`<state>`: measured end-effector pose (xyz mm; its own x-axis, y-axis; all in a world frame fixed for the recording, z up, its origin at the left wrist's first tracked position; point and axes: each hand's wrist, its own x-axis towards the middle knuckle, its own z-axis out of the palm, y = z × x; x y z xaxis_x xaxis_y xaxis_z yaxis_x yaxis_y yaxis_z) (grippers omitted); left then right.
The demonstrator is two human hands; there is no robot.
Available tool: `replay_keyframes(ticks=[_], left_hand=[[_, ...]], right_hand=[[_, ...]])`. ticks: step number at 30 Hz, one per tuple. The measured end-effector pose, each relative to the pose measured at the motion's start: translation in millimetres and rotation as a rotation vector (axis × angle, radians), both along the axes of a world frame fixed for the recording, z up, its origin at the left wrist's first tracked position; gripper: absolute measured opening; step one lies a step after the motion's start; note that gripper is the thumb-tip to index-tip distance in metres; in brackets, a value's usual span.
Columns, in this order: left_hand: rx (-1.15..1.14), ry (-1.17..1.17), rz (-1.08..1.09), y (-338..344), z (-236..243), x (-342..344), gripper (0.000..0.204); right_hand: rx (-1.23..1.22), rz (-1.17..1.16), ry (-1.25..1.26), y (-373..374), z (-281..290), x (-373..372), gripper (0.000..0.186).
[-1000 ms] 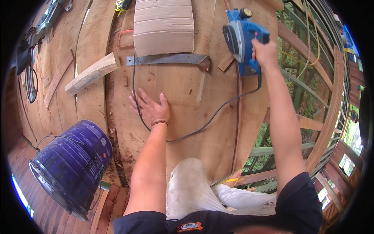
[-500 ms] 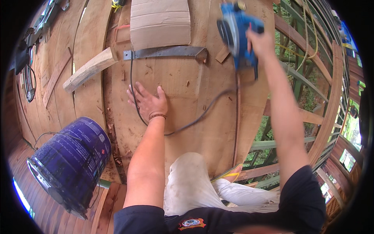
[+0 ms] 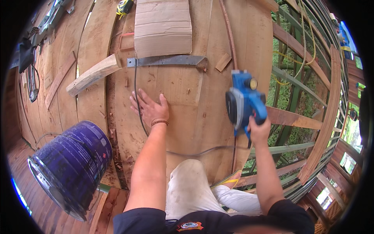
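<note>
My right hand (image 3: 258, 128) grips the handle of a blue electric planer (image 3: 241, 102), which sits low on the right, over a long narrow strip of wood (image 3: 228, 36) at the right edge of the plank surface (image 3: 183, 89). My left hand (image 3: 152, 111) lies flat with spread fingers on the planks, over the planer's dark cord (image 3: 210, 149). Above it are a dark metal strap (image 3: 163, 60), a sheet of cardboard (image 3: 163, 25) and a small loose wood block (image 3: 223, 62).
A purple bucket (image 3: 70, 163) lies tipped at lower left, near a pale curved timber (image 3: 91, 74) and a thin board (image 3: 60, 78). A tape measure (image 3: 124, 7) is at the top. Open framing (image 3: 300, 123) with greenery below borders the right side, with yellow cords (image 3: 307, 58) across it.
My right hand has drawn the planer down along the right edge toward my body. My left hand stays flat on the planks. The cord's loop has slid lower.
</note>
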<state>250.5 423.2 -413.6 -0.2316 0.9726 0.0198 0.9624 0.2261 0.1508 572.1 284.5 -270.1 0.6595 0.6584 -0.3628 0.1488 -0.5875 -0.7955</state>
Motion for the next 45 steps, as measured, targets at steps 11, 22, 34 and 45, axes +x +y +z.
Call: replay_keyframes(ticks=[11,22,34,45], left_hand=[[-0.058,-0.011,-0.012,3,10,0,0.091],[-0.042,-0.001,-0.018,3,8,-1,0.092],[-0.001,-0.019,0.0,0,4,-1,0.093],[0.017,0.022,0.004,-1,0,1,0.092]], right_hand=[[0.114,0.272,-0.049,369,-24,79,0.014],[0.199,0.257,-0.072,494,-20,73,0.017],[0.117,0.288,-0.017,155,-11,52,0.014],[-0.101,-0.125,0.019,-126,4,-33,0.021]])
